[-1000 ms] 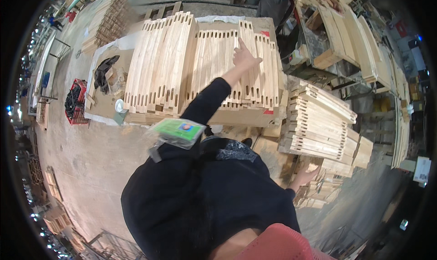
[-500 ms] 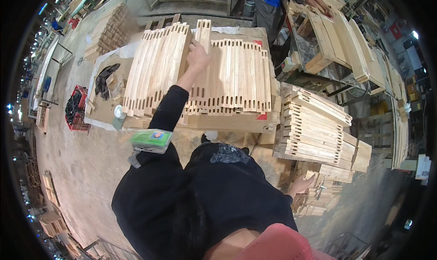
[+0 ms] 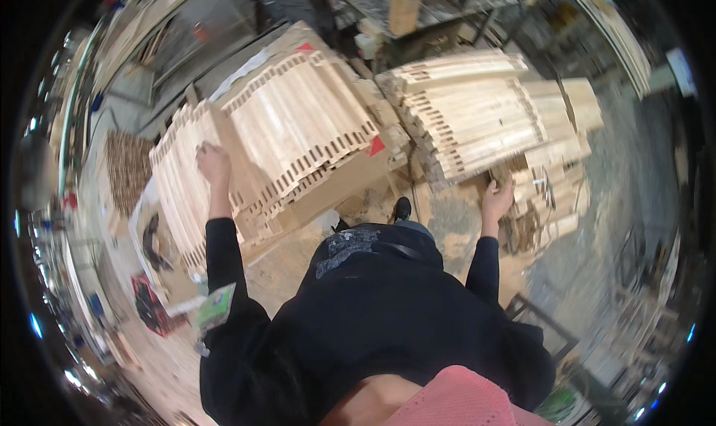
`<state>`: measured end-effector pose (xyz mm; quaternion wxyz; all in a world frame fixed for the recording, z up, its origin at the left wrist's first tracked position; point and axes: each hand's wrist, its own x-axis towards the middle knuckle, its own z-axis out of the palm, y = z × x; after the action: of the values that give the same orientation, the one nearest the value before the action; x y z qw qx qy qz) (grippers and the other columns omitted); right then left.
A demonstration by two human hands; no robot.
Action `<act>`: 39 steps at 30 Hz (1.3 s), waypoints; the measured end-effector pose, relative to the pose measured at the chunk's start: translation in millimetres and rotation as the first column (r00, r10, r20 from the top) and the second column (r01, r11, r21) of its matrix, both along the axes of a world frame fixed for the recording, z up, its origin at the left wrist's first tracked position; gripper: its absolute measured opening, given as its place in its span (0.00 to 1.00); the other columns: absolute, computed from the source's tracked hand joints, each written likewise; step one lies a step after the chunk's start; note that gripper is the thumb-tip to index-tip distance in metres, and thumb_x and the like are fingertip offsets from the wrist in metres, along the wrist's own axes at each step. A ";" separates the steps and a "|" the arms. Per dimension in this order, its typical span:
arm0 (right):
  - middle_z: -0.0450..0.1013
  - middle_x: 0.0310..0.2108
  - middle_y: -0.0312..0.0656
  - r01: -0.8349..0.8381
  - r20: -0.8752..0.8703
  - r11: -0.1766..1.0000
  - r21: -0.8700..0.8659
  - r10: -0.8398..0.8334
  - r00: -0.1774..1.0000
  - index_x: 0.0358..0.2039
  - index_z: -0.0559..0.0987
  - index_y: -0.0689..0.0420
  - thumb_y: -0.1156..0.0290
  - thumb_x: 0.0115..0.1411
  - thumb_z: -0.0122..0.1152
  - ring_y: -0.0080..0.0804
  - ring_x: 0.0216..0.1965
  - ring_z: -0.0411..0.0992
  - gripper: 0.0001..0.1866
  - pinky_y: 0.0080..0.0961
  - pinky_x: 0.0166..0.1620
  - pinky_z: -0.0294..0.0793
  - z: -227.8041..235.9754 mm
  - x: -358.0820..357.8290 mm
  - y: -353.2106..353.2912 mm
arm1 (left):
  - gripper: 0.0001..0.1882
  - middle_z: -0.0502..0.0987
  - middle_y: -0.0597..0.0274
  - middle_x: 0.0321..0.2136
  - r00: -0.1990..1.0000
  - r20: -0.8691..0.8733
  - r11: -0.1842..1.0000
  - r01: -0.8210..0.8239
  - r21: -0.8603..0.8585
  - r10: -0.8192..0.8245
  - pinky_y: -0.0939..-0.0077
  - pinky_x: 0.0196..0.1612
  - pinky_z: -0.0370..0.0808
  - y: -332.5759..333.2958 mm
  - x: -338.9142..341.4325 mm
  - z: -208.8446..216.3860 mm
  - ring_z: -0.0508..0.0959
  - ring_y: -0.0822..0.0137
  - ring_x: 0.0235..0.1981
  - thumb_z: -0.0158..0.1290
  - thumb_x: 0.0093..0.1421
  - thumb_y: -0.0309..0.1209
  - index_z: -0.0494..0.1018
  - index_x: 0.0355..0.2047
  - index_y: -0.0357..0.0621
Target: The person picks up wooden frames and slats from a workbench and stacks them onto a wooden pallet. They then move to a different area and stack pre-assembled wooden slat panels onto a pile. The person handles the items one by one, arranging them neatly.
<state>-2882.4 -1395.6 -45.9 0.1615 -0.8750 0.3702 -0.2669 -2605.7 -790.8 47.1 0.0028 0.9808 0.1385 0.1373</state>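
Clock read from mid-view, 12 at top. Step in hand, as judged: handling slats by hand at the left-hand block. Left hand point(image 3: 215, 165), between 9 and 10 o'clock, is over the left block of pale, flat, straight wooden slats with slotted ends point(image 3: 183, 183). Fingers curled down, blurry; can't tell if they pinch a slat or just rest there. Right hand point(image 3: 498, 199), at 3 o'clock, has thumb and fingers apart, nothing visible between them; it is just below the right-hand stack of pale slotted wooden slats point(image 3: 477, 116) at 2 o'clock, beside the lower pile of short pale wooden pieces point(image 3: 561, 195). Contact there unclear.

Next move, my read: calls for a secure left grip across one slat's long edges, without dragging its neighbours.

Orientation: left-block slats lie side by side, long axis roughly 12 to 6, tipped slightly toward 11–5. Slotted ends show both ways, so no clear head end. Middle row of pale slotted wooden slats point(image 3: 298, 113), at 11 o'clock, runs 11 to 5. Right-hand stack lies crosswise, about 9 to 3. Red flat triangular patch point(image 3: 377, 146) sits by the middle row's corner, toward its 4 o'clock.
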 end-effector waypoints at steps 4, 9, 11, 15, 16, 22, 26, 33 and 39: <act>0.67 0.55 0.61 0.103 -0.022 0.991 0.081 -0.101 0.995 0.60 0.66 0.57 0.73 0.53 0.61 0.57 0.59 0.63 0.32 0.43 0.58 0.65 -5.2 -19.4 -7.3 | 0.28 0.60 0.36 0.60 0.971 0.131 0.978 0.193 0.075 -0.202 0.50 0.61 0.61 -60.1 11.5 13.0 0.62 0.42 0.60 0.48 0.62 0.37 0.61 0.60 0.36; 0.67 0.55 0.61 0.210 -0.040 0.972 0.103 -0.206 0.978 0.59 0.67 0.56 0.74 0.51 0.61 0.55 0.57 0.65 0.31 0.43 0.57 0.67 -20.6 -44.8 -16.5 | 0.28 0.55 0.36 0.62 0.795 0.148 0.791 0.603 -0.102 -0.588 0.52 0.63 0.60 -175.2 20.4 24.8 0.57 0.39 0.63 0.50 0.63 0.35 0.61 0.60 0.37; 0.68 0.54 0.61 0.258 -0.030 0.958 0.127 -0.257 0.966 0.58 0.68 0.56 0.74 0.51 0.61 0.54 0.56 0.67 0.31 0.43 0.56 0.67 -22.6 -48.6 -20.4 | 0.28 0.54 0.36 0.63 0.705 0.120 0.683 0.708 -0.179 -0.699 0.52 0.63 0.60 -219.6 11.9 20.7 0.56 0.39 0.64 0.51 0.63 0.33 0.61 0.61 0.37; 0.69 0.53 0.61 0.377 -0.062 0.918 0.122 -0.372 0.926 0.58 0.68 0.56 0.74 0.51 0.61 0.55 0.53 0.69 0.31 0.42 0.55 0.69 -27.3 -76.4 -32.6 | 0.27 0.53 0.37 0.64 0.520 0.038 0.471 0.800 -0.370 -0.853 0.54 0.63 0.60 -309.1 -13.9 7.0 0.55 0.39 0.65 0.52 0.62 0.31 0.62 0.60 0.39; 0.69 0.53 0.61 0.396 -0.060 0.911 0.115 -0.391 0.918 0.58 0.67 0.56 0.74 0.51 0.62 0.55 0.52 0.70 0.31 0.41 0.55 0.69 -31.0 -87.0 -38.8 | 0.26 0.53 0.37 0.64 0.475 0.025 0.425 0.808 -0.408 -0.880 0.54 0.63 0.60 -325.5 -15.7 3.9 0.55 0.40 0.65 0.52 0.62 0.31 0.63 0.60 0.39; 0.69 0.52 0.61 0.530 -0.124 0.821 0.212 -0.515 0.848 0.58 0.67 0.56 0.74 0.50 0.63 0.53 0.50 0.71 0.32 0.41 0.54 0.69 -44.6 -135.4 -59.5 | 0.22 0.55 0.43 0.65 0.269 -0.003 0.237 0.844 -0.481 -0.963 0.54 0.64 0.59 -407.4 -49.1 -5.8 0.56 0.43 0.65 0.52 0.62 0.29 0.67 0.57 0.40; 0.70 0.51 0.60 0.570 -0.176 0.795 0.205 -0.543 0.821 0.58 0.66 0.57 0.75 0.50 0.62 0.54 0.48 0.71 0.32 0.42 0.53 0.69 -45.1 -159.2 -69.0 | 0.20 0.59 0.45 0.63 0.191 -0.038 0.177 0.795 -0.580 -0.981 0.56 0.63 0.61 -428.9 -76.3 -11.8 0.60 0.45 0.64 0.52 0.62 0.27 0.70 0.54 0.40; 0.69 0.52 0.56 0.595 -0.253 0.786 0.167 -0.549 0.797 0.59 0.65 0.59 0.77 0.51 0.60 0.52 0.51 0.69 0.32 0.42 0.54 0.68 -23.7 -200.1 -71.3 | 0.18 0.66 0.47 0.58 -0.047 -0.022 -0.017 0.688 -0.726 -0.999 0.61 0.58 0.68 -451.4 -126.7 -19.0 0.70 0.48 0.56 0.53 0.60 0.24 0.71 0.51 0.38; 0.68 0.56 0.51 0.591 -0.217 0.790 0.164 -0.555 0.803 0.60 0.63 0.58 0.79 0.51 0.60 0.52 0.53 0.68 0.34 0.41 0.55 0.67 -7.9 -237.8 -96.5 | 0.17 0.70 0.49 0.54 -0.203 -0.007 -0.125 0.626 -0.770 -0.979 0.64 0.53 0.72 -495.9 -157.6 -20.9 0.73 0.49 0.52 0.53 0.59 0.25 0.72 0.50 0.38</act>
<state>-3120.2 -1492.0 -53.9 0.1402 -0.7153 0.6577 -0.1901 -2763.3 -1286.7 26.2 0.3128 0.7033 -0.5709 -0.2856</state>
